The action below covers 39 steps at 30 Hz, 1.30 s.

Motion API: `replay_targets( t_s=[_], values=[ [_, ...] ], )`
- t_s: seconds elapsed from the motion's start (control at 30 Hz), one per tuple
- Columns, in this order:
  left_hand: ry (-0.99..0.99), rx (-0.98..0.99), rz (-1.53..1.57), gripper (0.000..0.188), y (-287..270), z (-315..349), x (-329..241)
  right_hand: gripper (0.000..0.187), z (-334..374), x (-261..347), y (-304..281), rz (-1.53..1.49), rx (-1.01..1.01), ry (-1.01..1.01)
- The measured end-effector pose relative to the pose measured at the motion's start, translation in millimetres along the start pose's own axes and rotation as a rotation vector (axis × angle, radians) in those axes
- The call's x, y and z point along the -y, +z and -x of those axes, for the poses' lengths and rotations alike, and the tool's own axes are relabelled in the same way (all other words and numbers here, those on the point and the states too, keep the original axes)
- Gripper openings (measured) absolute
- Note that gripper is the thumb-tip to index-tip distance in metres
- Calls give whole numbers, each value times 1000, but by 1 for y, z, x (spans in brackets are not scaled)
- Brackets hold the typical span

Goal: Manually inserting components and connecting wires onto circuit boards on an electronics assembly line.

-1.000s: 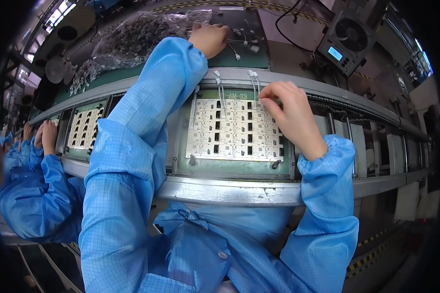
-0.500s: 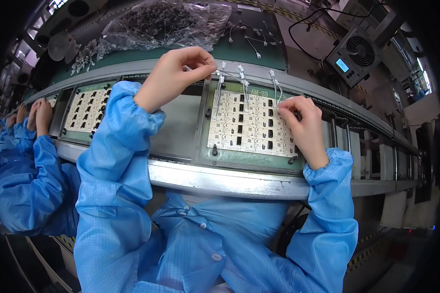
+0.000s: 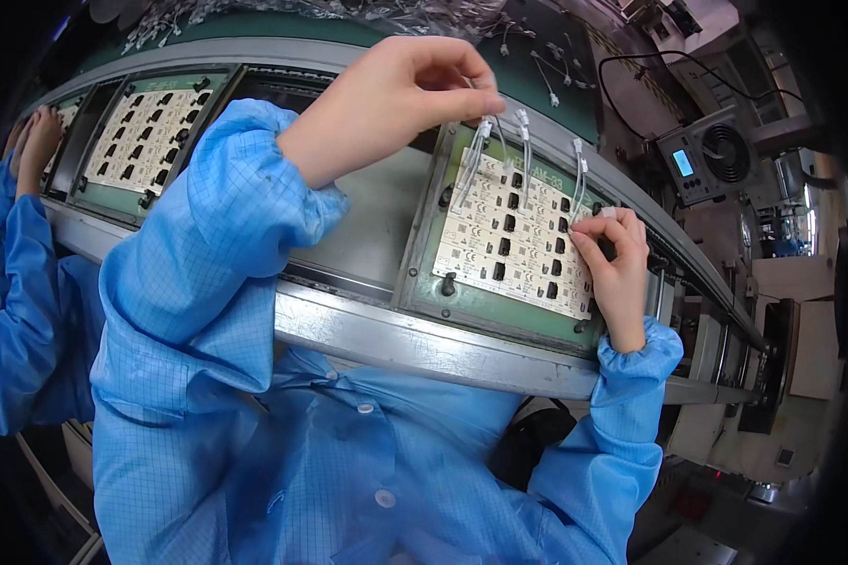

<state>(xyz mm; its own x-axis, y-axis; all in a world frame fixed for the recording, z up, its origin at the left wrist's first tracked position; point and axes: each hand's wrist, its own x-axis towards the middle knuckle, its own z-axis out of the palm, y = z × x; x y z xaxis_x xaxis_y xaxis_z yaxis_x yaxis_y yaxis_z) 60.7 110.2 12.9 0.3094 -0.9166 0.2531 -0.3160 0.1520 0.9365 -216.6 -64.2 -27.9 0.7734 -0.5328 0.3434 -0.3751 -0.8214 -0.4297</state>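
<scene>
A white panel of small circuit boards with black components lies in a green fixture on the rail line in front of me. Several white wire leads with plug ends stand along its far side. Above the panel's far left corner, my left hand pinches a thin white wire lead between thumb and forefinger. My right hand is at the panel's right side, thumb and forefinger closed at the lower end of another lead. Its fingertips partly hide what they grip.
A second fixture with a similar panel sits farther left on the line, near another person's hand. More leads lie on the green bench behind. A metal rail runs along my side. A fan unit with a lit display stands far right.
The whole view has shifted and tilted, so the panel appears lower and farther right. Both hands keep their pinch; my right hand has stayed by the panel's right side.
</scene>
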Motion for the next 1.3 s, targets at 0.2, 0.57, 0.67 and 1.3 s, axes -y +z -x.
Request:
replay_targets(
  t_s=[0.2, 0.57, 0.67, 1.3],
  values=[
    [3, 116, 46, 17, 16, 12, -8, 7, -1, 2, -1, -5, 5, -5],
    [-31, 129, 132, 18, 17, 10, -2, 9, -2, 0, -4, -64, 66, 41],
    [-57, 148, 152, 19, 18, 11, -4, 10, -2, -1, -6, -1, 72, 26],
    [761, -277, -940, 12, 30, 27, -6, 12, -75, 5, -24, -39, -49, -101]
  ],
)
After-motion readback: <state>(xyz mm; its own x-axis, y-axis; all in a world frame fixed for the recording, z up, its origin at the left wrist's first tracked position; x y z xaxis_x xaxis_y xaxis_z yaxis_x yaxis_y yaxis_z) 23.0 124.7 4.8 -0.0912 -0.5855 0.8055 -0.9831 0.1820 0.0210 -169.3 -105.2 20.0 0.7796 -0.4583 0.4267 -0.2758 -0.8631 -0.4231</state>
